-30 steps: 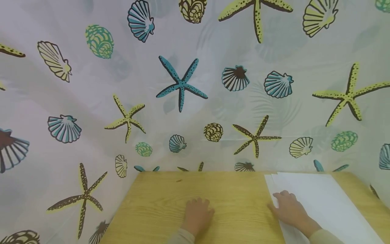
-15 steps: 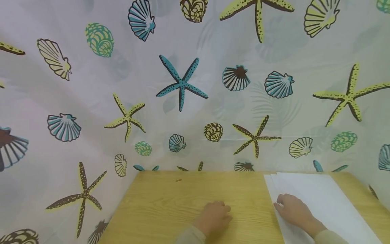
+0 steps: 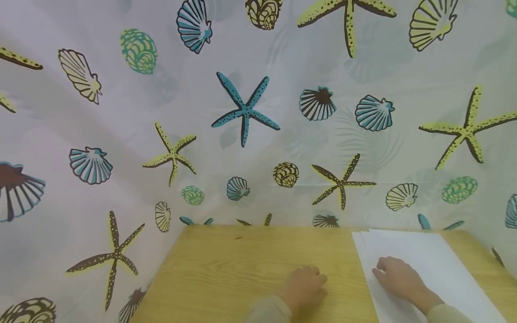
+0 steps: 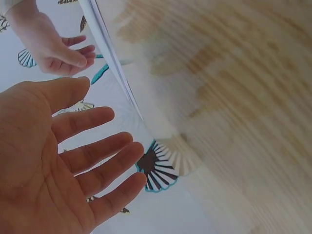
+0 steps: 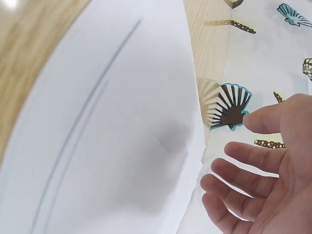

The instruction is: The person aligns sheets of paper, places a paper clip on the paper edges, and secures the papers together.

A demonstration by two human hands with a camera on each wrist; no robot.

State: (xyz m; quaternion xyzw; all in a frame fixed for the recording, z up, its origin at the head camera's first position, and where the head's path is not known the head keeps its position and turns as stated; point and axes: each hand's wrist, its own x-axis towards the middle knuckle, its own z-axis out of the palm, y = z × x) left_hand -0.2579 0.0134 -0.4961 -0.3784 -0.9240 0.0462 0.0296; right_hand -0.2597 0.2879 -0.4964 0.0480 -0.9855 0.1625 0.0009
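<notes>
White sheets of paper [image 3: 436, 264] lie in a slightly fanned stack on the right of the wooden table; the right wrist view shows the paper [image 5: 112, 122] close up. Over the left part of these sheets is my right hand [image 3: 400, 279], its fingers loosely bent and holding nothing. Whether it touches the paper I cannot tell. My left hand [image 3: 304, 287] is above bare wood, left of the stack. In the left wrist view this left hand [image 4: 63, 156] shows its palm with fingers relaxed and apart, nothing in them.
A tiny orange-brown item [image 3: 238, 237], too small to identify, lies near the table's back edge. White cloth [image 3: 258, 197] printed with shells and starfish hangs behind and beside the table [image 3: 210, 273].
My left hand has travelled right across the table towards the sheets. The right hand has shifted slightly right over the paper, its fingers now more bent. The head view has moved a little.
</notes>
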